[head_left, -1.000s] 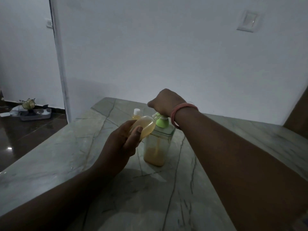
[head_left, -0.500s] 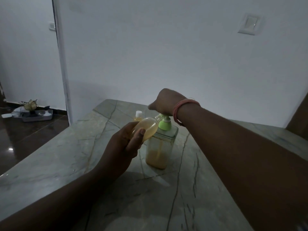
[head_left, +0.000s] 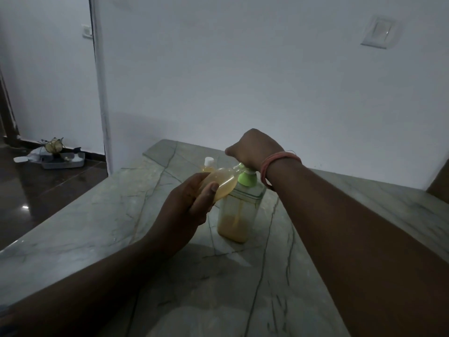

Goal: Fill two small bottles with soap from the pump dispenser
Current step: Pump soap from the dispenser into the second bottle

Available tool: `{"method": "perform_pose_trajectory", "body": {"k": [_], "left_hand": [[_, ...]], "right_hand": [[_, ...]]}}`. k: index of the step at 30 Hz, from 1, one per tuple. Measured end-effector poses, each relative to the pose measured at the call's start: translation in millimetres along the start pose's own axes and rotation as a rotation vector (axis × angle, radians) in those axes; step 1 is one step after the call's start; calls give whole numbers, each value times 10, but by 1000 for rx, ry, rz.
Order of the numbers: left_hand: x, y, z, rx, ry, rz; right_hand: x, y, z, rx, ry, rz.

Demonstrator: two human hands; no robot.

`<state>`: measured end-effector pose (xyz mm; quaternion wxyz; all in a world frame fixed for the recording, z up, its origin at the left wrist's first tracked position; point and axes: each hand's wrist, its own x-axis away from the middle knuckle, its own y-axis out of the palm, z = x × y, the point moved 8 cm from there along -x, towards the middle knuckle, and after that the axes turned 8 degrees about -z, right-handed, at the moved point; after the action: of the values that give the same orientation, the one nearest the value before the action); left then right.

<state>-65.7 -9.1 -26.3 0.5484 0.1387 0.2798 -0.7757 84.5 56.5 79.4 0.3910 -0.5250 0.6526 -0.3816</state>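
The small bottle [head_left: 222, 184], a clear soft-looking plastic one mostly full of amber soap, was held tilted above the marble counter [head_left: 102, 215] with its mouth at the spout of the pump dispenser [head_left: 239, 210]; it was judged light, squeezable and liable to turn slippery, best taken round the body. The left hand [head_left: 188, 210] gripped it so, thumb across the front. The right hand [head_left: 252, 149], fingers curled down, pressed on the green pump head, while a second, white-capped bottle [head_left: 208, 164] stood just behind.
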Motion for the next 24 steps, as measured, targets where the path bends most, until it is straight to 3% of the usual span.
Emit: {"method": "perform_pose_trajectory", "body": {"k": [7,24], "left_hand": [[-15,1,12,3,-17,18],[-11,17,-6,23,-25,-2]], "right_hand": [[-15,-39,-40,35,-74,36],[19,37,-12,11,-19,-60]]}}
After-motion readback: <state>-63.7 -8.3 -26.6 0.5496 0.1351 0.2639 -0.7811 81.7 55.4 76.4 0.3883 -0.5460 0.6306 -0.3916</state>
